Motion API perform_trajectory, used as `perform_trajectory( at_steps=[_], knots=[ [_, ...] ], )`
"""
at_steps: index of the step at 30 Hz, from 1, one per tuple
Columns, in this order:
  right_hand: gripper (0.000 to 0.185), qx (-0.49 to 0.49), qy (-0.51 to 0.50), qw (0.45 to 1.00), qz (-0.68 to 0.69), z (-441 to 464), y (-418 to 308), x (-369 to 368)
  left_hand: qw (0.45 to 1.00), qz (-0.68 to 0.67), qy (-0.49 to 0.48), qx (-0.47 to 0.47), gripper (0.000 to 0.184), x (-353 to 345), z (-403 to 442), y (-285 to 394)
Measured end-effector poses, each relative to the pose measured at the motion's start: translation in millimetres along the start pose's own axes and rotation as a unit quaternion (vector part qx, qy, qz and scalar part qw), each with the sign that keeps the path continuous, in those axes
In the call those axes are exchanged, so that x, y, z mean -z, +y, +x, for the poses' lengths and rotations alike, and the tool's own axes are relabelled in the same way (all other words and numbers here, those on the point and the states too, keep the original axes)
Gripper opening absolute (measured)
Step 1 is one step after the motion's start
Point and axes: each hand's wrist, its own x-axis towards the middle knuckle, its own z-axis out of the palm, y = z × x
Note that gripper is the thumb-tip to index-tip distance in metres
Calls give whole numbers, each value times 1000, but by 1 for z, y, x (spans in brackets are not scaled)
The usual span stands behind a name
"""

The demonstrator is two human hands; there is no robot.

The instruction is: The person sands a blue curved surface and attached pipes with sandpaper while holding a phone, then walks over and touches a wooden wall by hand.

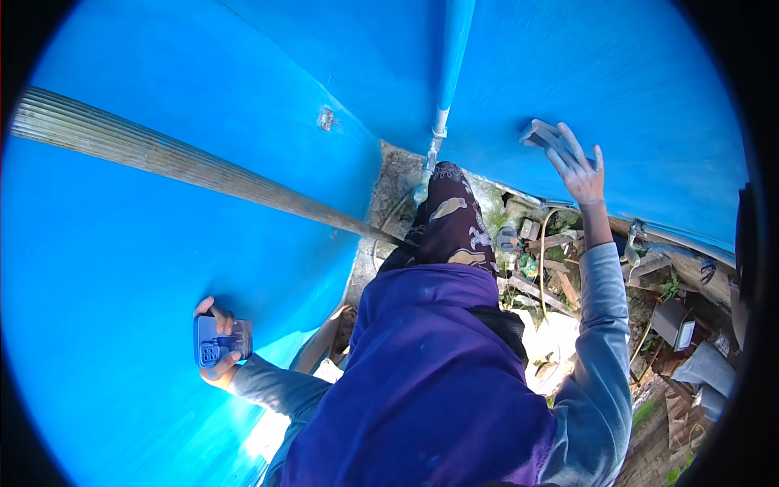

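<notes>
My left hand (221,369) is wrapped round a smartphone (208,331), whose back with several camera lenses faces me. It is beside the blue wall (122,268) on the left. On the right, my raised right hand (583,172) holds a small grey block (535,133) against or close to the other blue wall (649,105). Its fingers look coated with pale dust, and part of the block is hidden behind them. The block's exact kind cannot be made out.
A ribbed pole (195,170) slants across the left wall. A blue pipe (454,57) with a tap (432,150) runs down the corner. Wood scraps (560,280), a hose (544,243) and a grey sack (704,369) clutter the ground at right.
</notes>
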Motion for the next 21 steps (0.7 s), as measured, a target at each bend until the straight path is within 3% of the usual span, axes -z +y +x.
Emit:
perform_trajectory(
  at_steps=[1,2,4,6,8,9,10,11,12,13,14,15,18,19,21],
  knots=[
    [12,-66,74,995,18,5,13,8,1000,2,-15,-7,97,0,1,0],
    [12,-76,73,994,14,18,27,27,1000,6,-25,-10,97,1,2,2],
    [11,-261,218,932,-123,49,53,69,999,-9,-39,0,98,5,2,1],
    [9,-360,212,905,-84,46,35,69,998,-23,-52,7,96,10,-1,0],
    [12,-403,112,907,59,20,-28,51,999,-11,-35,11,104,19,-7,-6],
    [6,-432,6,892,134,7,-60,52,999,-4,-29,15,104,22,-10,-8],
    [6,-477,-19,853,213,-1,-85,50,999,-1,-31,18,104,21,-7,-7],
    [9,-603,-78,739,291,-10,-102,46,999,5,-35,23,104,19,-7,-6],
    [15,-710,-18,572,410,-9,-99,48,999,10,-41,27,104,17,-4,-4],
    [18,-755,104,497,416,-6,-88,45,998,16,-49,30,104,14,-1,-1],
    [21,-784,223,409,411,4,-70,47,997,23,-59,35,104,10,3,1],
    [22,-797,261,368,402,9,-50,54,996,29,-68,39,104,7,7,5],
    [24,-779,348,314,416,38,-10,88,993,50,-100,47,104,-4,19,13],
    [24,-784,358,306,405,50,-1,105,991,57,-112,48,104,-7,26,16],
    [25,-725,455,356,374,73,10,128,988,69,-130,52,104,-12,33,20]
  ],
)
